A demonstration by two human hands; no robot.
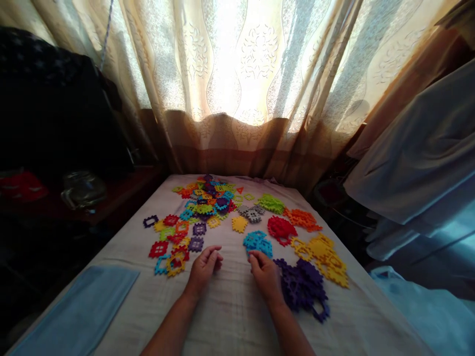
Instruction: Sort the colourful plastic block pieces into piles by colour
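Note:
My left hand (205,267) hovers over the bedsheet, its fingers loosely curved and apart, with nothing visible in them. Nearest to it are purple square interlocking pieces (196,244) and a yellow-framed piece (175,264). My right hand (266,275) is loosely curved too, with no piece visible in it; its palm side is partly hidden. Just beyond its fingertips lies a pile of blue pieces (259,242). Directly right of it is a heap of purple pieces (302,284). A gap of pale sheet separates the hands.
Red (281,230), orange (302,219), yellow (326,257), green (270,202) and grey pieces (251,213) lie in colour piles. A mixed heap (208,198) is at the back. A blue cloth (79,311) lies front left. Curtains (237,133) hang behind the sheet-covered surface (230,316).

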